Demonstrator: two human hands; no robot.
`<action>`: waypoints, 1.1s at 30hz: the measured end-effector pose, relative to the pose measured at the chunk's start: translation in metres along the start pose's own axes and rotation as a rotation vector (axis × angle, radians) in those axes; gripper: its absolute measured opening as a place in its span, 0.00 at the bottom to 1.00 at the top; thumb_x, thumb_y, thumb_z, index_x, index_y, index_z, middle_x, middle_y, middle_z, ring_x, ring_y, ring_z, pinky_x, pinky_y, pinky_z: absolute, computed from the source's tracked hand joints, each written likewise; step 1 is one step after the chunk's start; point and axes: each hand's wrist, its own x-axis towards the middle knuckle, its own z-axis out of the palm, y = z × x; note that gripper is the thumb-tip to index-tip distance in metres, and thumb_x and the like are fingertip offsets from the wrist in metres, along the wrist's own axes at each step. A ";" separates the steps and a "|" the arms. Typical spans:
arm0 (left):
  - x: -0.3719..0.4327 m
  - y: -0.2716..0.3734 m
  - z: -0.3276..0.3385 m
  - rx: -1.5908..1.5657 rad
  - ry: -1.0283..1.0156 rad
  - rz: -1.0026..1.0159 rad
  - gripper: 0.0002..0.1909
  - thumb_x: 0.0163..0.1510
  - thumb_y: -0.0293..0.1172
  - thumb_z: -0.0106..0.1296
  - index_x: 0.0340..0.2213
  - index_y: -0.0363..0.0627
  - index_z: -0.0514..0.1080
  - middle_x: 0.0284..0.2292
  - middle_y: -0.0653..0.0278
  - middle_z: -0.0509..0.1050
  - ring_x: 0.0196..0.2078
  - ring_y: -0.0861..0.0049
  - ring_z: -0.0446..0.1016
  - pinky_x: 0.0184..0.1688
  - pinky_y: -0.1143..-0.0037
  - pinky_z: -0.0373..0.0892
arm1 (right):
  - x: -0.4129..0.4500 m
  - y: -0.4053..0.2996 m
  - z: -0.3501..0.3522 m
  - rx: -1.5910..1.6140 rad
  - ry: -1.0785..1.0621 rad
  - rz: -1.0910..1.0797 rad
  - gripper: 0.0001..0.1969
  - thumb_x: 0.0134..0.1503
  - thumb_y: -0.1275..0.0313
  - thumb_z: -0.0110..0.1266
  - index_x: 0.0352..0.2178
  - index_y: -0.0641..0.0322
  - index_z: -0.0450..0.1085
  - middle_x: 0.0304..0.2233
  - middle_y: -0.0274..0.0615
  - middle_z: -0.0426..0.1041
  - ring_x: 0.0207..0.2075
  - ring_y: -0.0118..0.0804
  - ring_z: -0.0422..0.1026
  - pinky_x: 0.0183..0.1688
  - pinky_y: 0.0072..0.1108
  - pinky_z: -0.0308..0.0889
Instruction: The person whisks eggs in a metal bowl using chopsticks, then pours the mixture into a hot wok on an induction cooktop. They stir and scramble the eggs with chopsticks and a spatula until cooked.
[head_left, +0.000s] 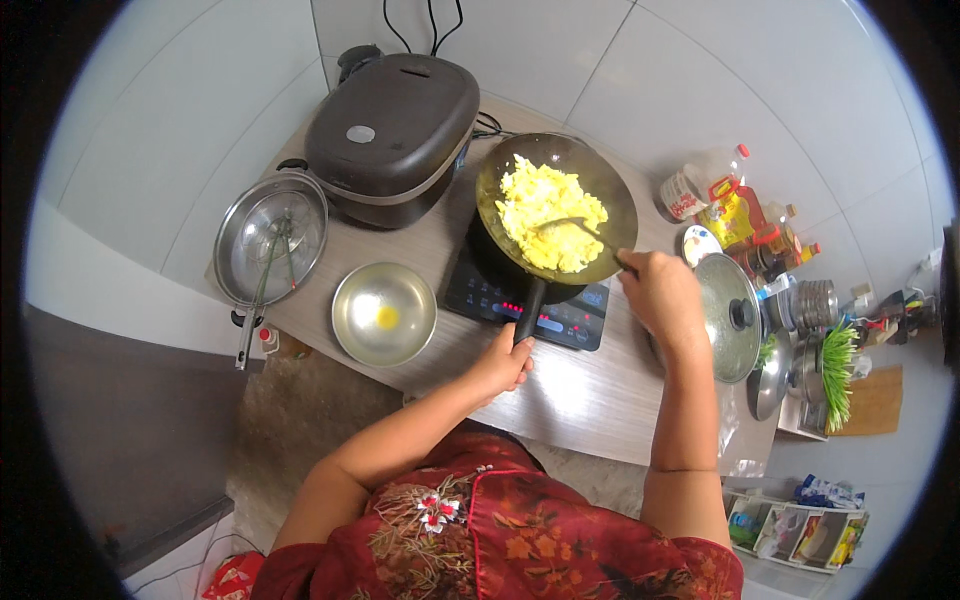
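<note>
My left hand grips the black handle of a dark wok. Scrambled eggs, yellow and in loose clumps, fill much of the wok's inside. In my right hand is the handle of a dark spatula, whose head lies among the eggs, partly covered. Beneath the wok, a black induction cooktop shows lit red indicators. To the left of it stands a metal bowl with a little yellow liquid at its bottom.
A large dark electric cooker stands at the back left, beside a steel pan holding a strainer. On the right are a glass lid, oil and sauce bottles, stacked pots and green stalks. A storage rack sits lower right.
</note>
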 end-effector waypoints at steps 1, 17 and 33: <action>0.000 0.000 0.002 0.016 0.000 0.000 0.07 0.59 0.36 0.38 0.35 0.49 0.56 0.23 0.70 0.62 0.18 0.88 0.58 0.15 0.86 0.54 | -0.006 -0.001 0.001 -0.012 -0.021 0.012 0.09 0.47 0.69 0.50 0.31 0.53 0.75 0.24 0.53 0.73 0.28 0.51 0.73 0.33 0.36 0.68; 0.002 0.001 0.006 -0.020 0.026 -0.009 0.05 0.59 0.35 0.37 0.35 0.49 0.56 0.23 0.69 0.63 0.18 0.88 0.59 0.14 0.86 0.54 | -0.024 -0.002 -0.033 0.013 -0.095 0.026 0.13 0.45 0.72 0.54 0.35 0.57 0.73 0.26 0.53 0.72 0.30 0.52 0.72 0.36 0.33 0.67; 0.014 -0.017 0.033 -0.094 -0.020 -0.035 0.10 0.60 0.36 0.36 0.43 0.50 0.55 0.25 0.68 0.65 0.20 0.86 0.62 0.17 0.84 0.59 | 0.010 0.004 -0.002 -0.248 -0.054 0.123 0.05 0.45 0.74 0.51 0.24 0.64 0.72 0.24 0.52 0.74 0.29 0.48 0.74 0.33 0.33 0.69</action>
